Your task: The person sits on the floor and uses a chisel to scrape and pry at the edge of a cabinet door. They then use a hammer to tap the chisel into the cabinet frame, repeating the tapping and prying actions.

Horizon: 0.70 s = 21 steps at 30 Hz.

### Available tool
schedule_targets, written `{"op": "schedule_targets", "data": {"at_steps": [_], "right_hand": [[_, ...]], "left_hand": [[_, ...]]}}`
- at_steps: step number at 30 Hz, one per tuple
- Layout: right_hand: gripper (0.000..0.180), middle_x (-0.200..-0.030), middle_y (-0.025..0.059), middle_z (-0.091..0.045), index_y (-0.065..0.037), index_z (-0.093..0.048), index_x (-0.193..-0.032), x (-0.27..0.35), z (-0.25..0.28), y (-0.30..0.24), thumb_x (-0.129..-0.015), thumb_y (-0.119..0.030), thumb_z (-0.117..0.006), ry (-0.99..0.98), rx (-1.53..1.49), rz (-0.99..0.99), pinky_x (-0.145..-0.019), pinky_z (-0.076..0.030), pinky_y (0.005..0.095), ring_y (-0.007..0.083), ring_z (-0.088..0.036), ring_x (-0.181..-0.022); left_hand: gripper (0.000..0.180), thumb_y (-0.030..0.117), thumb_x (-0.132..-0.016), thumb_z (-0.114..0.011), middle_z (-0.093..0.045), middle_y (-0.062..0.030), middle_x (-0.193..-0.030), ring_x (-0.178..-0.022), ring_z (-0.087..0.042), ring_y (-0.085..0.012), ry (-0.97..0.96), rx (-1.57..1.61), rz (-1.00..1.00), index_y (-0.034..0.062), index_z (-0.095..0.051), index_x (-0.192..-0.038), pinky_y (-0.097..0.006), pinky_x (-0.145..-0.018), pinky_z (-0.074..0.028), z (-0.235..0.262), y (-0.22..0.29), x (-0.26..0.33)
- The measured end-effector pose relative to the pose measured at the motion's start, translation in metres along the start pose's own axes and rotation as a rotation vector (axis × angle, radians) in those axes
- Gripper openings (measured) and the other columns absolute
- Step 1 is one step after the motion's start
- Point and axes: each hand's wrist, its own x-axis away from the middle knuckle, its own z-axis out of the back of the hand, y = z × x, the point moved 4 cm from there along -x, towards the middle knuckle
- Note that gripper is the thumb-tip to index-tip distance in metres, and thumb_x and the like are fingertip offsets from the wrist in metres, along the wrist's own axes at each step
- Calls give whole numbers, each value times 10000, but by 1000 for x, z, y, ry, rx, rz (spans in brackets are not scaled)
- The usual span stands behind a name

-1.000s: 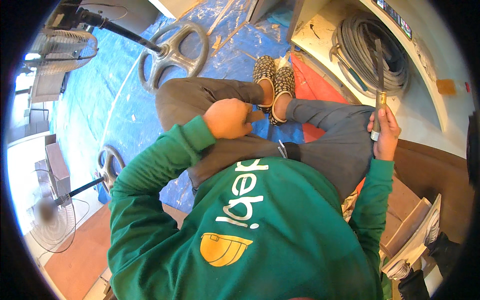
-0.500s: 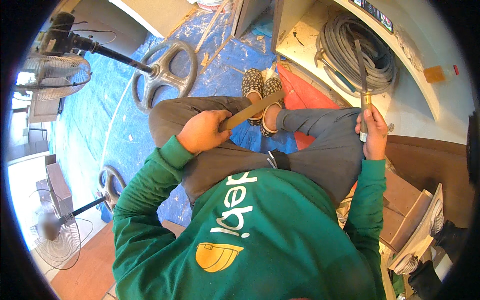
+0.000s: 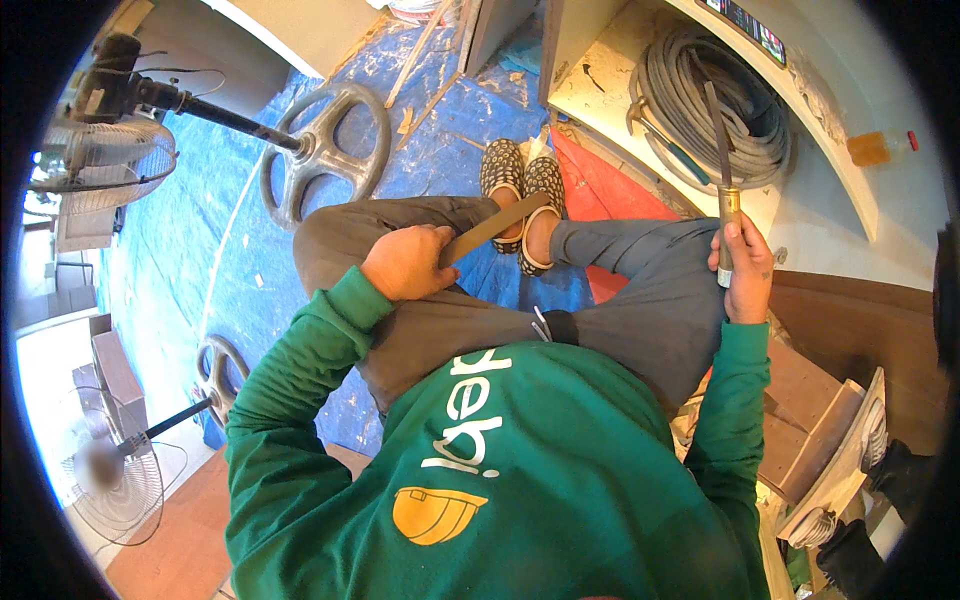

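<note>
My left hand (image 3: 408, 263) rests on my left thigh, its fingers closed around one end of a flat brown strip (image 3: 492, 228). The strip points up and to the right, its far end over my right foot; I cannot tell what it is made of. On the right, by my right knee, my right hand (image 3: 746, 268) grips a chisel (image 3: 719, 140) by its handle. The chisel stands nearly upright in view, its long dark blade pointing away from me above a brass-coloured collar. The blade overlaps the hose coil in view and touches nothing that I can see.
A grey hose coil (image 3: 690, 90) lies in a wooden cabinet (image 3: 600, 95) at the far right. Beyond it are a phone (image 3: 750, 28) and a bottle (image 3: 880, 148). Two pedestal fans (image 3: 320, 150) stand left on a blue sheet (image 3: 235, 235). Wood pieces (image 3: 820, 440) lie at right.
The strip's far end has drawn back slightly toward me and to the left. The chisel's tip has tipped a little to the left. Both hands keep their grip.
</note>
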Motion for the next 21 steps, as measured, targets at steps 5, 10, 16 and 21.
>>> {"op": "schedule_targets", "data": {"at_steps": [5, 10, 16, 21], "right_hand": [[461, -817, 5, -610, 9, -594, -1353, 0, 1, 1, -994, -271, -665, 11, 9, -4, -575, -461, 220, 69, -544, -627], [386, -815, 9, -610, 5, -629, -1275, -1, 1, -2, -995, -259, -660, 3, -20, -26, -572, -460, 224, 75, -546, -624], [233, -798, 30, -609, -20, -625, -1111, -4, -21, -19, -992, -218, -652, -178, -303, -163, -577, -476, 260, 113, -569, -617], [212, -835, 53, -631, -37, -594, -1029, -33, -90, 23, -891, -96, -744, -272, -219, -206, -647, -522, 300, 152, -628, -679]], "left_hand": [[410, 302, -809, -721, -691, -223, -923, -904, -671, -421, -19, -6, 18, 27, -649, -1104, -515, -794, -536, -6, -6, -5], [427, 249, -801, -713, -694, -207, -889, -877, -673, -414, -50, -27, 35, 49, -643, -1172, -508, -763, -532, 12, -3, 1], [478, 248, -782, -725, -689, -209, -902, -868, -669, -415, -42, -43, 157, 56, -619, -1206, -507, -742, -523, 39, -6, 20], [554, 232, -753, -729, -687, -216, -937, -873, -656, -421, 74, -27, -54, 38, -580, -1250, -510, -760, -512, 54, -30, 36]]}}
